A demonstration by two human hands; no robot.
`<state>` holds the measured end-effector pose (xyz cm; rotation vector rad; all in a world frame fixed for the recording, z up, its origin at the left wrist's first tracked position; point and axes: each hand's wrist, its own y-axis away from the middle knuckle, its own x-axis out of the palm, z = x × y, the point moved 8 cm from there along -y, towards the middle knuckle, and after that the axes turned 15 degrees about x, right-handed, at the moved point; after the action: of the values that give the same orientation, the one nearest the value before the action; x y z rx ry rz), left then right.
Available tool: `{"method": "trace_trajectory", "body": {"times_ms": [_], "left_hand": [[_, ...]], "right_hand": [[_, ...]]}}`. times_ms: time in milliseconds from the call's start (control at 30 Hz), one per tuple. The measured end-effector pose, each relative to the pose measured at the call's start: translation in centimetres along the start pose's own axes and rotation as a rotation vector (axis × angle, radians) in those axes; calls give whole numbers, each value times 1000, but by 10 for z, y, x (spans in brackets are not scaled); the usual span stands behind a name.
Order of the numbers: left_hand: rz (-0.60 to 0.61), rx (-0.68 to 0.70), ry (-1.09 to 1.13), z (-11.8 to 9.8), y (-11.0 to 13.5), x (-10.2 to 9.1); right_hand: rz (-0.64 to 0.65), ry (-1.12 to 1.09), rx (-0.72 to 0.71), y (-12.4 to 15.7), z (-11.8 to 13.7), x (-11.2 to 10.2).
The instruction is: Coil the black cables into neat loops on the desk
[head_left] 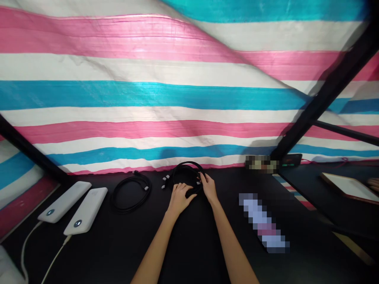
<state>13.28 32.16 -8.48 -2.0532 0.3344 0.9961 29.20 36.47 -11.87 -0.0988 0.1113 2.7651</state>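
Observation:
A coiled black cable (187,162) is at the far middle of the black table, between my two hands. My left hand (180,196) is curled over the near left side of the coil, with dark cable showing between thumb and fingers. The coil's right side is pinched in the fingers of my right hand (209,187). Several cable plugs with pale tips (166,179) stick out left of the coil, and another pale tip shows beside my right fingers. Apart from it, on the left, lies a second coiled black cable (131,210) with a pale-tipped plug.
Two white power banks (65,201) lie at the left, with white cords running toward me. A blurred-out flat object (262,223) lies at the right. Behind the table hangs a striped tarp (148,94); black frame bars (322,94) slant on both sides. A white board (351,186) lies far right.

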Motion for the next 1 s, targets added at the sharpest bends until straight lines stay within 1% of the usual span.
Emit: {"method": "trace_trajectory", "body": {"times_ms": [67,133,333,367,433,533,667,733,833,900,1000], "left_hand": [[-8,-17,-4,1,0,0],[-23,-38,-6,3,0,0],[-94,-115,-35,11,3,-1],[-95,-124,-44,12,3,-1],[-98,-133,-51,13,4,-2],[-111,-95,-42,8,3,-7],[-177,-46,-98,3,3,-19],[-203,-59,-151,6,4,-22],[-199,-82,-211,12,7,-19],[-186,-101,-247,15,8,-16],[-184,-164,-320,17,10,-15]], "right_hand": [[-72,47,-41,-1,2,-4],[-135,69,-47,0,2,-7],[-151,42,65,4,1,-9],[-169,53,53,6,2,-11],[-210,104,-21,9,9,-14],[-225,154,-105,11,15,-16],[-196,126,-70,9,11,-17],[-191,133,-58,9,10,-17],[-200,192,-80,11,14,-17],[-237,267,-119,16,21,-17],[-295,382,-185,25,36,-17]]}}
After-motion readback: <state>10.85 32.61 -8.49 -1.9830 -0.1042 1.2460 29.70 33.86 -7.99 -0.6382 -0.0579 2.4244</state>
